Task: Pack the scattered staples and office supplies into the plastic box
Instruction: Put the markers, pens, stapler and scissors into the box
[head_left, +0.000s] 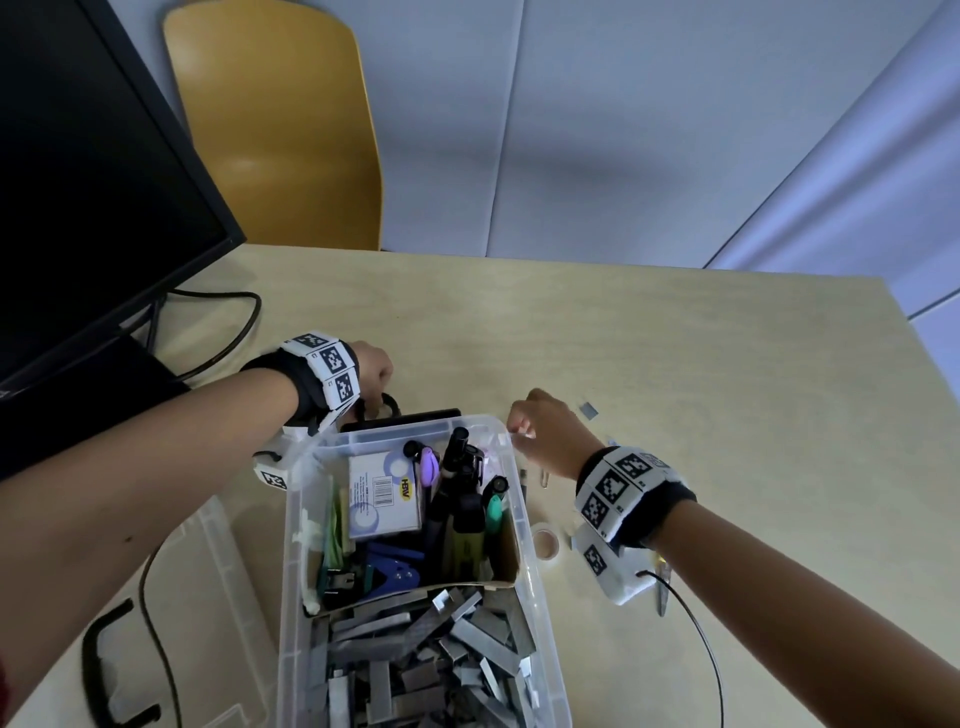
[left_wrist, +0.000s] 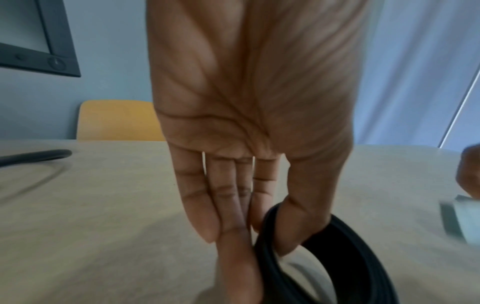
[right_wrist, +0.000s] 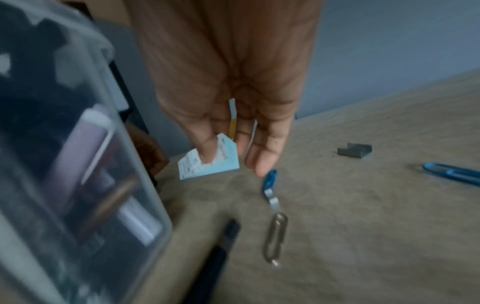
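Box (head_left: 511, 525): clear plastic, open, on the tabletop (head_left: 675, 364) before us, long axis running away from us; loose staples (head_left: 441, 654) in the near half, pens (head_left: 460, 499) and cards beyond.

Left hand (head_left: 371, 370): thumb and fingers (left_wrist: 228, 205) pinch a black loop (left_wrist: 324, 242) behind the box, apparently scissor handles, probably to lift them in.

Right hand (head_left: 545, 436): fingers (right_wrist: 262, 152) pinch a pale blue paper packet (right_wrist: 223, 162) beside the box's far right corner, likely bound inside.

Unpacked: paperclips (right_wrist: 275, 236), staple strip (right_wrist: 354, 151), tape roll (head_left: 544, 543).
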